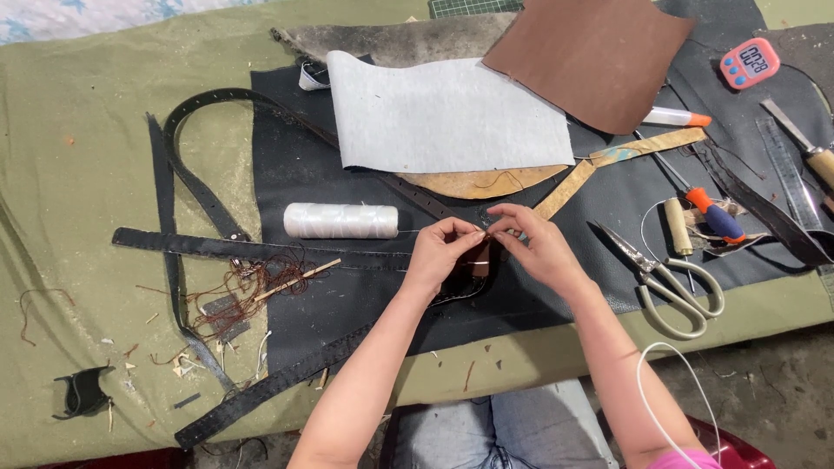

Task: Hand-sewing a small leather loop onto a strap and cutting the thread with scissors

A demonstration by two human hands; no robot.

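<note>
My left hand (443, 252) and my right hand (530, 245) meet fingertip to fingertip over a dark leather piece (473, 280) on the black mat (347, 304). Both pinch something very small between thumb and forefinger, most likely a needle and white thread; it is too fine to tell. A thin white strand runs left from my fingers to a white thread spool (340, 221) lying on its side. A black punched belt strap (252, 250) passes under my left hand.
Scissors (669, 282) lie right of my right hand, with an orange-and-blue-handled tool (712, 213) and a pen (678, 116) beyond. A white sheet (443, 117), brown leather (599, 56), pink timer (749, 62), tan strip (625, 156) and brown thread tangle (248, 291) surround the work.
</note>
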